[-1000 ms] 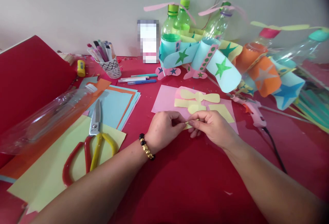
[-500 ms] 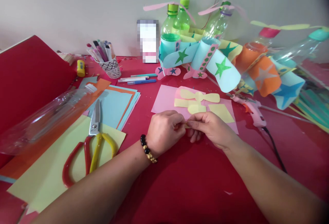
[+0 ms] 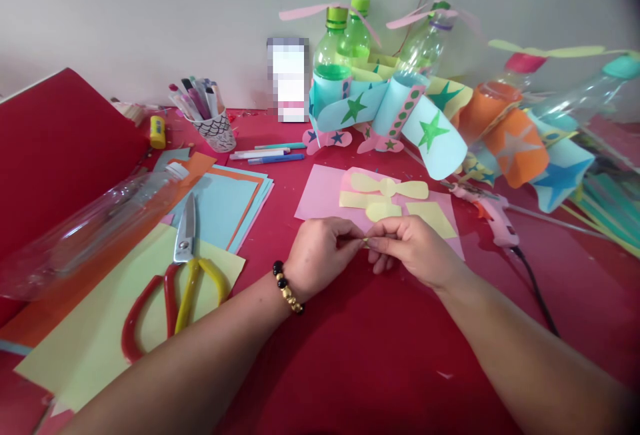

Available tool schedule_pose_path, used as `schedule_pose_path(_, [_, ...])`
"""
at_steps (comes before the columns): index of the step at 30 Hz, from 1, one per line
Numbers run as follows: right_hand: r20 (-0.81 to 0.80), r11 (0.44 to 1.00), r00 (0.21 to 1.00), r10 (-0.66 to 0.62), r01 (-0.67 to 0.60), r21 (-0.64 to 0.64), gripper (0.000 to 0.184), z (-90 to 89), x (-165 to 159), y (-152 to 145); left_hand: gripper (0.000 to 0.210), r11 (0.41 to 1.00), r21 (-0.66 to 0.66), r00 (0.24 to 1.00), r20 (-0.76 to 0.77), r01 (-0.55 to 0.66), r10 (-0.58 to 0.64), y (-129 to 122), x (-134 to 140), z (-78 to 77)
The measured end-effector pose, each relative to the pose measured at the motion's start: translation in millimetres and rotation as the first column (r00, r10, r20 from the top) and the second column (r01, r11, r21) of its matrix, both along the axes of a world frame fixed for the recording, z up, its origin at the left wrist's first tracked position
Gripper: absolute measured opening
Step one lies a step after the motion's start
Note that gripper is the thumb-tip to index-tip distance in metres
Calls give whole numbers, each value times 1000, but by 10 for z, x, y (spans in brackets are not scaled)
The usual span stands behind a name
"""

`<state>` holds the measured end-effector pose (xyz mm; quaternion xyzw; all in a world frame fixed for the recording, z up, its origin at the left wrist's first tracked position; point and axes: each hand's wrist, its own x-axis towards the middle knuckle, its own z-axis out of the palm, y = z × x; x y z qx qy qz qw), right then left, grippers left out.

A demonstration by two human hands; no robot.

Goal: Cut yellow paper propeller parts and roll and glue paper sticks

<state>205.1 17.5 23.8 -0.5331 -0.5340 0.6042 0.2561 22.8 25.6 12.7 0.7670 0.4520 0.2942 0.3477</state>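
My left hand and my right hand meet fingertip to fingertip over the near edge of a pink sheet. Pinched between them is a tiny piece of yellow paper, mostly hidden by the fingers. Just beyond the hands, on the pink sheet, lie a yellow paper propeller, a yellow strip, a rounded yellow piece and a yellow rectangle. A beaded bracelet circles my left wrist.
Scissors with red and yellow handles lie on coloured paper at left, beside a clear bottle. Behind stand a pen cup, a phone and several bottle planes. A pink glue gun with a black cord rests at right.
My left hand has turned slightly, its fingers now stretched more toward the right hand's fingertips. Both hands still pinch the small yellow piece; the other things have not moved.
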Motion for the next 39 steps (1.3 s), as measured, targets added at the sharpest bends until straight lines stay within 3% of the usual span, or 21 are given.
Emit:
schedule_pose_path(4, [54, 999, 998, 25, -28, 46, 16, -6, -8, -6, 11, 997, -82, 1000, -1, -1, 1, 23, -5, 29])
schedule_pose_path(12, [13, 997, 999, 33, -33, 69, 17, -64, 26, 1, 9, 998, -53, 999, -26, -22, 21, 13, 3, 74])
schedule_pose_path(23, [-98, 989, 994, 45, -58, -135, 22, -27, 11, 1, 16, 989, 146, 999, 22, 22, -26, -22, 8, 14])
schedule_pose_path(31, [-99, 990, 995, 22, -35, -140, 24, -16, 10, 4, 17, 968, 247, 999, -28, 47, -41, -14, -4, -21])
schedule_pose_path(39, [-90, 989, 996, 15, -28, -142, 23, -6, 0, 6, 17, 961, 268, 997, -51, 69, -58, -17, -2, -27])
